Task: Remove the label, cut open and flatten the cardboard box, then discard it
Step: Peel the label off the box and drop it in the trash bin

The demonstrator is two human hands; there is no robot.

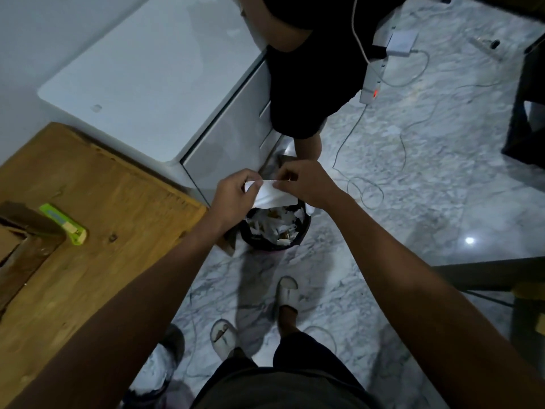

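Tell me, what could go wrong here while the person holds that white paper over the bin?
The bin already looks heaped with scraps, so the label pinched between the left hand and right hand may slide off onto the floor. Cables trail across the floor right beside the bin; a step that way could snag one. The green cutter lies on the wooden table, possibly easy to knock.

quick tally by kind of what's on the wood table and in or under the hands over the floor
cutter: 1, green, on the table
box: 1, at the table's left edge
label: 1, white, pinched by the left hand and right hand
bin: 1, black, full of paper scraps, under the hands
total: 4
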